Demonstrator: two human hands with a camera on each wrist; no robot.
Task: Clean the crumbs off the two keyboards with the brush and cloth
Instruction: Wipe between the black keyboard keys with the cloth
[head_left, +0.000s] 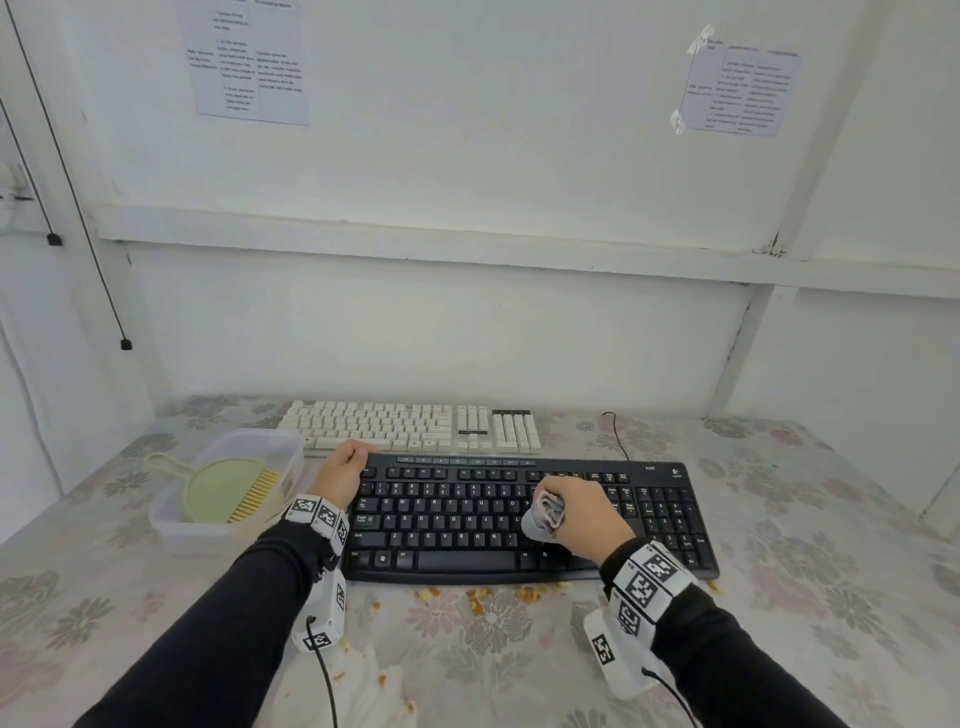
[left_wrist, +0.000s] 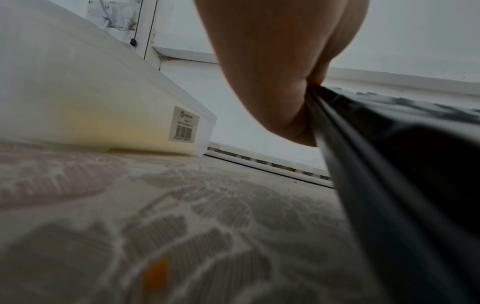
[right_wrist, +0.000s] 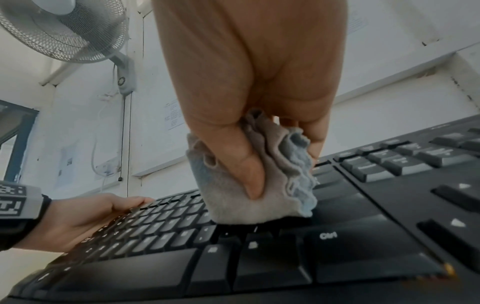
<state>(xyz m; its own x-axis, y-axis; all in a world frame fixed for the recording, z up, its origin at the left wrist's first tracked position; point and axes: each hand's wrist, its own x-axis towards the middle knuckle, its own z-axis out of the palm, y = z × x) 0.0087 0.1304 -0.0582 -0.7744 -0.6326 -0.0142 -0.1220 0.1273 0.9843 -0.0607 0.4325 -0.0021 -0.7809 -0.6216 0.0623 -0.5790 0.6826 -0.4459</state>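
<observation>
A black keyboard lies in the middle of the table, with a white keyboard right behind it. My right hand grips a bunched grey cloth and presses it onto the keys right of centre; in the right wrist view the cloth sits just above the Ctrl key. My left hand holds the black keyboard's upper left corner. A green brush with yellow bristles lies in a clear plastic tub at the left.
Orange crumbs are scattered on the flowered tablecloth in front of the black keyboard. The keyboard's cable runs toward the wall behind. The tub stands close to my left hand. A wall fan hangs high at the left.
</observation>
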